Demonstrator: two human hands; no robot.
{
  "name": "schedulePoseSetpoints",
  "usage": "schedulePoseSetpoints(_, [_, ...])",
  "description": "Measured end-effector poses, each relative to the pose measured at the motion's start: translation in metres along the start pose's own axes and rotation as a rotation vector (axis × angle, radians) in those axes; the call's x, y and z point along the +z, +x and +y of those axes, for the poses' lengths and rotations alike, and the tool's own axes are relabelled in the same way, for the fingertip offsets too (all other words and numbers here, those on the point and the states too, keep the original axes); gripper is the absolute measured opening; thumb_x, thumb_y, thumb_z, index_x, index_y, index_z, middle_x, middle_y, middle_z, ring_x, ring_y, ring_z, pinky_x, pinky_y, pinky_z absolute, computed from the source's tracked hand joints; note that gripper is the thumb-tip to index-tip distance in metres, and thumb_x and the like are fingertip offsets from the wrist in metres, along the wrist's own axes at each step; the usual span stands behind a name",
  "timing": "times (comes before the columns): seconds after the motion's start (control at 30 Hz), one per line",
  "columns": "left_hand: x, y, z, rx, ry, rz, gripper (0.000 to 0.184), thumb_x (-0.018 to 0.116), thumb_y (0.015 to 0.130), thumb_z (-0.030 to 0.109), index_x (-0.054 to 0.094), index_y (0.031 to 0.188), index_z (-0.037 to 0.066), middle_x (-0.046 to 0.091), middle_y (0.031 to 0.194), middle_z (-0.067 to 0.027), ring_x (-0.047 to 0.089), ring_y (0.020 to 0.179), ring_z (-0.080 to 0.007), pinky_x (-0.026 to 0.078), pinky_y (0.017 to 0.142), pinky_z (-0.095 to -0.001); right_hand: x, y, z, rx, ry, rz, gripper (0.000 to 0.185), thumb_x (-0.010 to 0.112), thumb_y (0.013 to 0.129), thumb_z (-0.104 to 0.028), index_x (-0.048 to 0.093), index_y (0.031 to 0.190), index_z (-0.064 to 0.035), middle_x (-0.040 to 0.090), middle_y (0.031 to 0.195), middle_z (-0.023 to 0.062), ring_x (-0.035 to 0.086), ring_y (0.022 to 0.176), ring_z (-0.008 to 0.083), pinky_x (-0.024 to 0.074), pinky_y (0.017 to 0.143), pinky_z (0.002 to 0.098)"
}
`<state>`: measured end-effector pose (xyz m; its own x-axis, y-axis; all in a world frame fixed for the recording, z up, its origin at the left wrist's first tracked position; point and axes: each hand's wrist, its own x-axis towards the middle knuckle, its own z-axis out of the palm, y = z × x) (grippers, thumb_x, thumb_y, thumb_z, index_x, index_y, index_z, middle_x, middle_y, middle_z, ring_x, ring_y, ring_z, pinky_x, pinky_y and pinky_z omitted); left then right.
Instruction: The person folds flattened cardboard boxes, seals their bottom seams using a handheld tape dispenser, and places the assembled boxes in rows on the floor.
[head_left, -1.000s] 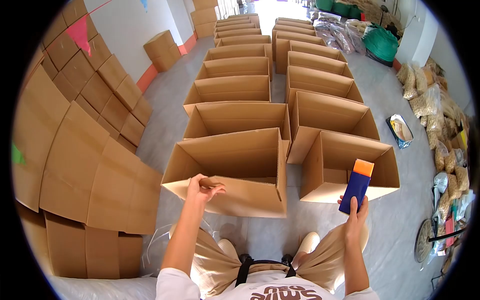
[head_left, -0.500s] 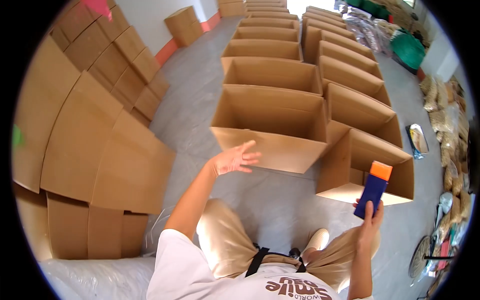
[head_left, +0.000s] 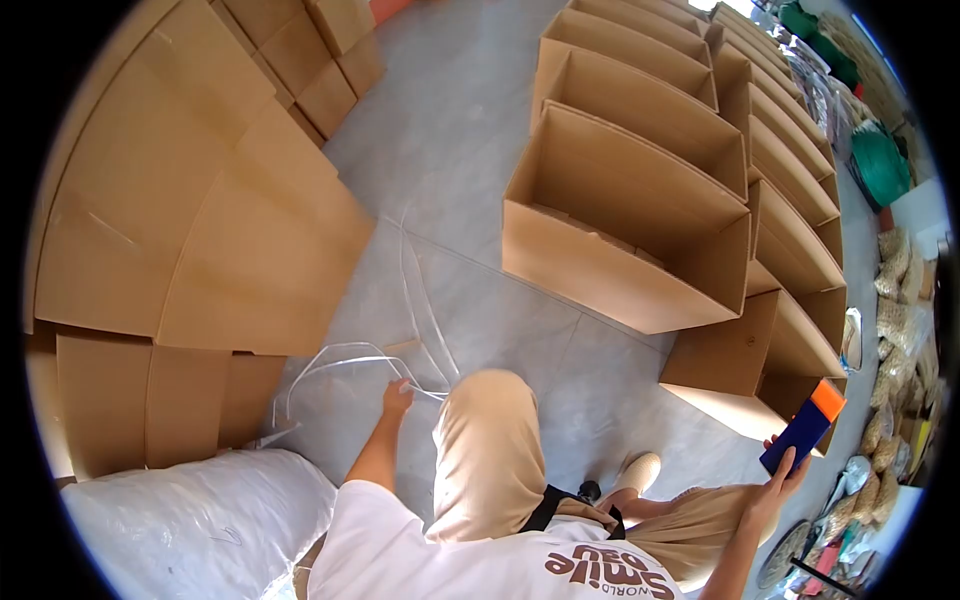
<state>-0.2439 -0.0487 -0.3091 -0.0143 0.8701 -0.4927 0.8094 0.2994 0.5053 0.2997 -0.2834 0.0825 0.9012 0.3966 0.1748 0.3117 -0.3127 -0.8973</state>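
Observation:
My left hand (head_left: pixel 397 396) is low over the floor at the left of my knee, its fingers closed at a thin white plastic strap (head_left: pixel 345 348). The strap lies in loose loops, with long strands running away over the floor. My right hand (head_left: pixel 785 476), at the far right, is wrapped round the lower end of a dark blue, box-shaped thing with an orange end (head_left: pixel 803 427). That thing is tilted, its orange end up and away from me, in front of the nearest right-hand open carton (head_left: pixel 715 345).
Open cardboard cartons (head_left: pixel 610 265) stand in two rows ahead and to the right. Folded cardboard (head_left: pixel 250 230) is stacked at the left, beside a clear plastic-wrapped bundle (head_left: pixel 210 520). Filled bags (head_left: pixel 895 330) and a wheel (head_left: pixel 785 555) line the right side.
My left hand has dropped from in front of the cartons to the strap, and its spread fingers have closed. The view has turned left and down. The blue and orange thing stays in my right hand.

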Motion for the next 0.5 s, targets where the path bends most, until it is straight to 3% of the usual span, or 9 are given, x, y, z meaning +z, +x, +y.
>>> schedulePoseSetpoints(0.07, [0.018,-0.002,0.002,-0.055,0.047,0.102,0.043,0.066,0.072,0.021,0.061,0.114,0.012,0.058,0.117,-0.0157,0.052,0.113,-0.0308,0.04,0.097,-0.0356,-0.004,0.002,0.009,-0.009,-0.04,0.0,0.044,0.048,0.094,-0.031,0.042,0.122,0.0022,0.061,0.099,0.0152,0.062,0.086,0.021,0.0449,0.083,0.0317])
schedulePoseSetpoints(0.2, [0.04,0.003,0.002,-0.225,-0.099,0.064,0.049,0.068,0.07,0.021,0.059,0.118,0.015,0.053,0.123,-0.019,0.052,0.114,-0.0319,0.041,0.097,-0.0363,-0.007,0.005,0.012,-0.005,-0.132,0.0,0.049,0.048,0.094,-0.033,0.038,0.126,0.0037,0.06,0.103,0.0176,0.061,0.089,0.0223,0.0436,0.088,0.0331])
schedulePoseSetpoints(0.27, [0.05,0.011,0.0,-0.464,-0.447,0.008,0.051,0.07,0.068,0.022,0.06,0.117,0.019,0.044,0.131,-0.0194,0.046,0.119,-0.032,0.039,0.098,-0.0365,-0.008,0.005,0.012,-0.007,-0.184,0.018,0.051,0.048,0.094,-0.032,0.036,0.128,0.0039,0.06,0.103,0.0181,0.061,0.089,0.0227,0.0439,0.087,0.0331])
schedulePoseSetpoints(0.37, [0.031,-0.009,0.057,-0.553,-0.233,0.057,0.054,0.071,0.066,0.024,0.059,0.118,0.022,0.034,0.133,-0.017,0.037,0.121,-0.0352,0.036,0.101,-0.0396,-0.026,0.01,0.029,-0.039,-0.239,-0.037,0.055,0.049,0.094,-0.032,0.032,0.132,0.0043,0.06,0.104,0.019,0.061,0.088,0.0234,0.0448,0.086,0.0331])
schedulePoseSetpoints(0.5, [0.063,0.002,0.048,-0.566,-0.244,0.138,0.052,0.072,0.063,0.026,0.061,0.114,0.022,0.03,0.131,-0.0139,0.032,0.119,-0.0371,0.033,0.101,-0.043,-0.038,0.013,0.044,-0.03,-0.271,0.001,0.058,0.05,0.094,-0.031,0.029,0.134,0.005,0.059,0.102,0.0191,0.061,0.088,0.022,0.0454,0.085,0.0325])
